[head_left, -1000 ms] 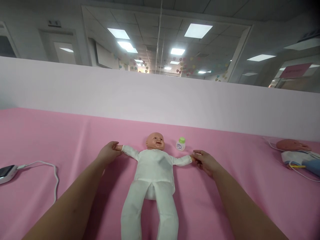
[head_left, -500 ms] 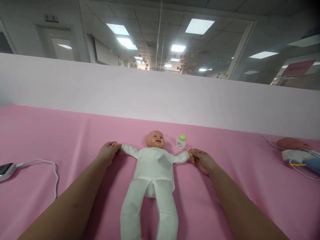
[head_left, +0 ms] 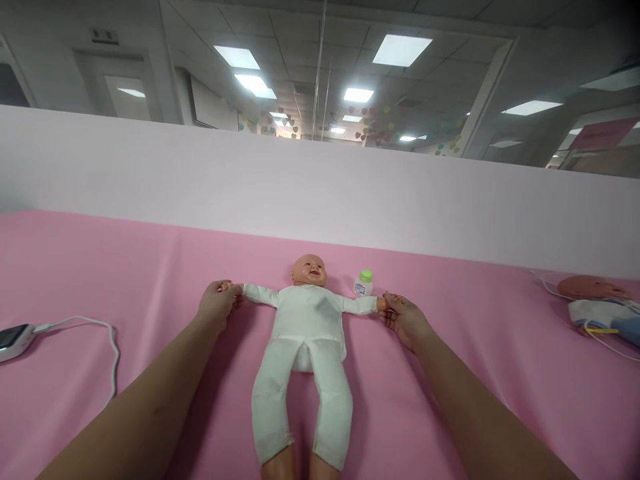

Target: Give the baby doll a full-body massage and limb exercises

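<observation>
A baby doll (head_left: pixel 309 317) in a white cloth suit lies on its back in the middle, head away from me, both arms stretched out sideways. My left hand (head_left: pixel 216 305) is closed around the doll's hand on the left side. On the other side, my right hand (head_left: pixel 406 320) pinches the doll's other hand between thumb and fingers. The doll's legs point toward me, slightly apart, with bare lower legs cut off by the bottom edge. A small clear bottle with a green cap (head_left: pixel 363 283) stands just above the doll's arm, near my right hand.
Pink sheeting (head_left: pixel 165 267) covers the surface. Along the back runs a low white wall (head_left: pixel 320 187) with glass above it. A white device (head_left: pixel 15 341) with a cable lies at far left. Another doll (head_left: pixel 595 288) with tubes lies at far right.
The doll has shifted slightly away from me, so its head sits higher and its lower legs now show. Both hands keep hold of the doll's hands, its arms now straighter.
</observation>
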A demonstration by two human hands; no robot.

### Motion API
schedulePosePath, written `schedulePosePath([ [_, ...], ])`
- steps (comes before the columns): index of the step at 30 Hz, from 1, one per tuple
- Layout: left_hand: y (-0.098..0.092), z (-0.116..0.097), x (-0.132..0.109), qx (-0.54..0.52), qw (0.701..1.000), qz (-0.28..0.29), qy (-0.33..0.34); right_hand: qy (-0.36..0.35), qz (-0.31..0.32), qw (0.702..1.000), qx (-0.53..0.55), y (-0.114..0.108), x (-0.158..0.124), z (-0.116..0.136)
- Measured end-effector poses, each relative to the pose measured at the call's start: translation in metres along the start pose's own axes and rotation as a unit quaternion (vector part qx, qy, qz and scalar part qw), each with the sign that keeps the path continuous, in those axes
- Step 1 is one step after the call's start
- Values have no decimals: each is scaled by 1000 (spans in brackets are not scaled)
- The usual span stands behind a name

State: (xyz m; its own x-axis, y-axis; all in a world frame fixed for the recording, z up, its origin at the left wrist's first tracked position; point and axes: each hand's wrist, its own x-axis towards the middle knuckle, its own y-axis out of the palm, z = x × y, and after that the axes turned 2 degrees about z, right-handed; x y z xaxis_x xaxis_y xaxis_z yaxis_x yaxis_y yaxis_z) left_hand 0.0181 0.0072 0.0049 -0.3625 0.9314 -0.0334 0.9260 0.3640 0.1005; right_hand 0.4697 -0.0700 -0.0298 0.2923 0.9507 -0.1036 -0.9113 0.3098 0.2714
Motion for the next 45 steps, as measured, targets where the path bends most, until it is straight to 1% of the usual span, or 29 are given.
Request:
schedulePosePath([
  [2, -2, 0, 1, -12, 1000, 9, -5, 0, 14, 1000, -21, 2, -2, 2],
  [5, -5, 0, 2, 0, 1000, 18, -17, -7, 35, 998, -60, 2, -5, 3],
  [7, -6, 0, 2, 12, 999, 23, -24, -9, 36, 996, -84, 2, -5, 2],
  [10, -6, 1, 3, 16, 999, 23, -33, -11, 22, 993, -112, 3, -5, -1],
  [14, -4, 5, 9, 3, 999, 2, -47, -12, 1, 993, -113, 4, -2, -3],
  [18, -3, 8, 16, -13, 997, -4, -71, 3, -31, 996, -88, 5, 0, -3],
  [21, -3, 8, 18, -22, 996, -1, -88, 16, -28, 997, -67, 3, 1, -2],
  [23, -4, 7, 18, -28, 995, 6, -91, 28, -3, 998, -48, -1, 0, 1],
  [25, -4, 7, 18, -34, 995, 17, -90, 38, 52, 998, -17, -7, -3, 4],
  [28, -5, 7, 17, -34, 995, 36, -84, 49, 140, 989, 21, -13, -8, 8],
  [30, -6, 7, 17, -29, 996, 45, -77, 48, 161, 985, 23, -14, -10, 9],
  [32, -8, 7, 16, -21, 996, 53, -72, 41, 166, 985, 12, -14, -10, 7],
  [35, -11, 6, 14, 11, 996, 68, -61, 32, 157, 987, -22, -11, -7, 4],
  [37, -12, 6, 12, 42, 995, 75, -50, 25, 140, 989, -46, -9, -5, 2],
  [40, -13, 6, 13, 66, 994, 69, -43, 12, 99, 992, -74, -3, -4, 1],
  [45, -13, 13, 21, 61, 995, 53, -49, 7, 26, 993, -119, 7, -6, 2],
])
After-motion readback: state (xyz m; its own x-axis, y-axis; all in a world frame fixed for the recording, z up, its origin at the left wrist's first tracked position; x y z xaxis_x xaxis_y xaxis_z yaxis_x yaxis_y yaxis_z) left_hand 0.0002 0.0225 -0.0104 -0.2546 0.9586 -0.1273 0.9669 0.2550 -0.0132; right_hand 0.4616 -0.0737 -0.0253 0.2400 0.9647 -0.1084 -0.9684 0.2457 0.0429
